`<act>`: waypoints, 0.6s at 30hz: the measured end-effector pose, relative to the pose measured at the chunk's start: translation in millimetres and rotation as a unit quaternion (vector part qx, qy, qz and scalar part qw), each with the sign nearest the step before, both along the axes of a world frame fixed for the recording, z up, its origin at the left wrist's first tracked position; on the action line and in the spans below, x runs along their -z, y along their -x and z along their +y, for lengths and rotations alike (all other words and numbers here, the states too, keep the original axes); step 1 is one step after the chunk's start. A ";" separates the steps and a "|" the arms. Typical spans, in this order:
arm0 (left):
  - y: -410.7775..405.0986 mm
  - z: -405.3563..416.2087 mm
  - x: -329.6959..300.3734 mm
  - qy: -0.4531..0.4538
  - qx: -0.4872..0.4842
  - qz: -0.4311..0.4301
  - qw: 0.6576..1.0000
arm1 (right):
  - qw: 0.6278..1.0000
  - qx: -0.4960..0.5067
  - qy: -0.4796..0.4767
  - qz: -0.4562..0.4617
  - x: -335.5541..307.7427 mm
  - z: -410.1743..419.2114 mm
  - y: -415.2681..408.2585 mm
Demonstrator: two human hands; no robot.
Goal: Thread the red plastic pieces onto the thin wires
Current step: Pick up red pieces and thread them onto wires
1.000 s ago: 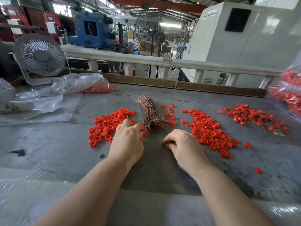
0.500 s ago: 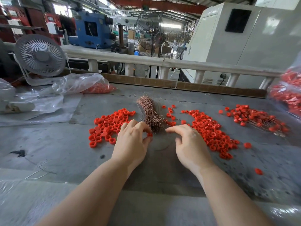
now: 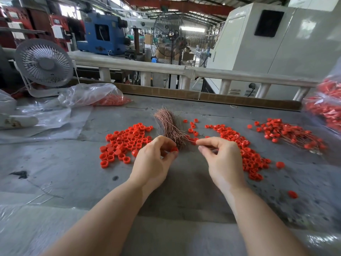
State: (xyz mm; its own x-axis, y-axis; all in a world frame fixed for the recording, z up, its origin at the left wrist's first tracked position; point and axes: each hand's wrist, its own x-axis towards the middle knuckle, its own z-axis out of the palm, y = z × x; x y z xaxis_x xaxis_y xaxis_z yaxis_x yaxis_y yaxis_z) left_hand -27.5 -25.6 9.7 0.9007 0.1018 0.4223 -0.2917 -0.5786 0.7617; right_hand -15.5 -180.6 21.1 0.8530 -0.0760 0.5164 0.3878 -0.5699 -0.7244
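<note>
A bundle of thin copper wires point(image 3: 168, 125) lies on the grey table point(image 3: 64, 163), straight ahead of me. My left hand point(image 3: 154, 161) pinches one red plastic piece point(image 3: 174, 149) just in front of the bundle's near end. My right hand point(image 3: 220, 157) pinches a thin wire point(image 3: 190, 139) between thumb and forefinger, its tip pointing left toward the red piece. A heap of red pieces point(image 3: 125, 143) lies to the left, another heap point(image 3: 245, 148) to the right. Pieces with wires through them point(image 3: 289, 133) lie farther right.
A white desk fan point(image 3: 44, 64) and clear plastic bags point(image 3: 88, 95) with red pieces sit at the back left. Another bag of red pieces point(image 3: 326, 106) is at the right edge. A few stray pieces point(image 3: 292, 194) lie near my right arm. A railing point(image 3: 166, 68) runs behind the table.
Both hands have lifted off the table and come closer together. My left hand has picked up a red piece, and my right hand has drawn a wire from the bundle.
</note>
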 end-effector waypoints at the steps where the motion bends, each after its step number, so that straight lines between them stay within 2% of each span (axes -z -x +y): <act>1: -0.1 0.2 -0.3 0.004 0.000 0.003 1.000 | 0.999 0.001 -0.032 -0.008 -0.9 -1.1 -0.4; 7: 0.7 -2.1 -1.2 0.017 0.033 0.002 0.999 | 0.985 -0.018 -0.170 -0.027 -5.8 -1.4 -2.4; 13: 4.5 -5.8 -4.4 0.006 0.085 -0.017 0.996 | 0.954 -0.095 -0.286 0.010 -11.6 -0.1 2.7; 18: 8.1 -9.0 -6.2 0.004 0.157 -0.005 0.988 | 0.935 -0.165 -0.307 0.058 -13.7 4.0 6.7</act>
State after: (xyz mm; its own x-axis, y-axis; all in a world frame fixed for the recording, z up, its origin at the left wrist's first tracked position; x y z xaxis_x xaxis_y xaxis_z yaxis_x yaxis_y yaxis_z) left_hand -35.5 -34.7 15.9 0.8841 -0.1781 0.4321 -0.4634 -0.4529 0.7616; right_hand -22.2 -176.7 34.8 0.9299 -0.0506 0.3643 0.3677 0.1054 -0.9239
